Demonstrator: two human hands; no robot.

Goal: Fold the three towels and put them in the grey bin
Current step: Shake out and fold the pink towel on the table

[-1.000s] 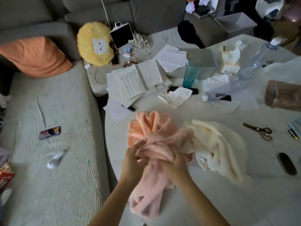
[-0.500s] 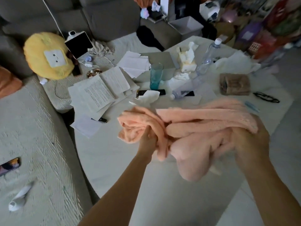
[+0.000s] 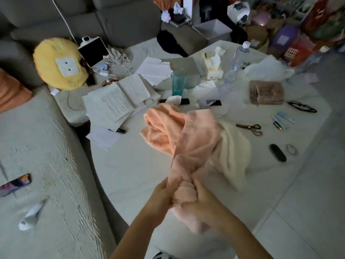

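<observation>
A light pink towel (image 3: 197,146) stretches from the table's middle down toward me. My left hand (image 3: 160,197) and my right hand (image 3: 203,200) both grip its near end, close together above the table's front edge. Beside and partly under it lies a crumpled orange-peach towel (image 3: 158,128). A cream towel (image 3: 233,152) is bunched on the table to the right of the pink one, partly covered by it. The grey bin (image 3: 212,30) stands open at the back, past the table's far edge.
The white round table (image 3: 134,169) carries papers (image 3: 119,101), a teal glass (image 3: 178,81), a tissue box (image 3: 212,66), a plastic bottle (image 3: 237,60), scissors (image 3: 251,128), glasses (image 3: 301,107) and a dark case (image 3: 277,153). A sofa (image 3: 46,156) with a phone (image 3: 15,184) runs along the left.
My hands, held wide apart with the pink towel spread between them, have come together low at its near end. The towel now trails onto the table and the cream towel shows again.
</observation>
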